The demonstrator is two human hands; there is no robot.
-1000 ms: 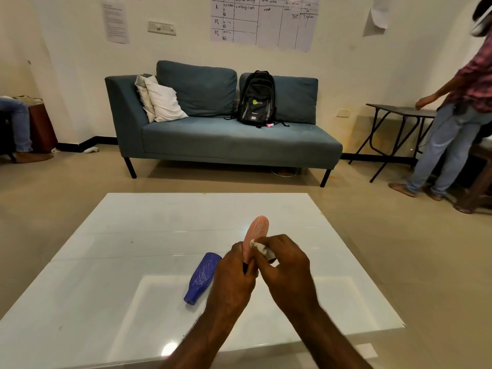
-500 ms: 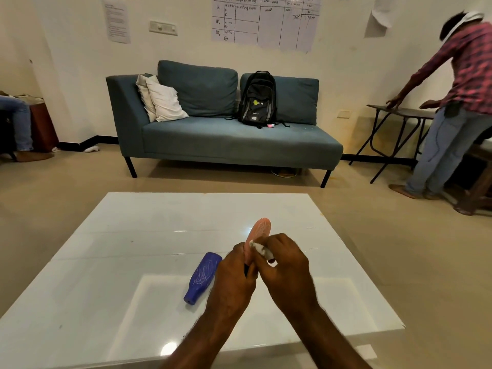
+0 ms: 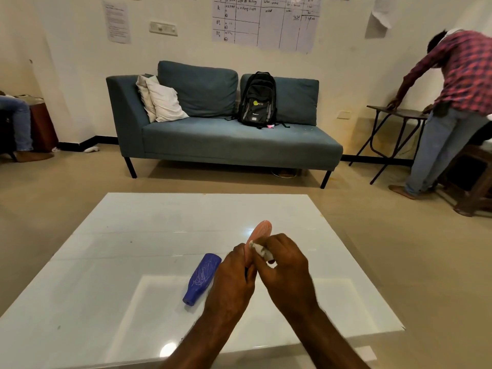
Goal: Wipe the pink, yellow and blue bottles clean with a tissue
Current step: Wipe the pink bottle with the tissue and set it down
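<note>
My left hand (image 3: 232,278) grips the lower part of a pink bottle (image 3: 261,230), which points up and away over the white table (image 3: 133,235). Only the bottle's rounded upper end shows above my fingers. My right hand (image 3: 286,270) pinches a small crumpled white tissue (image 3: 262,251) against the pink bottle's side. A blue bottle (image 3: 201,278) with pale scribbles lies on its side on the table, just left of my left hand, neck toward me. No yellow bottle is in view.
A blue sofa (image 3: 226,139) with a black backpack (image 3: 257,99) and pillows stands beyond the table. A person in a checked shirt (image 3: 458,102) leans on a folding table (image 3: 394,113) at the far right. Another person's legs (image 3: 18,121) show at far left.
The tissue in my right hand has slid a little along the pink bottle. The person at the right has bent further over the folding table.
</note>
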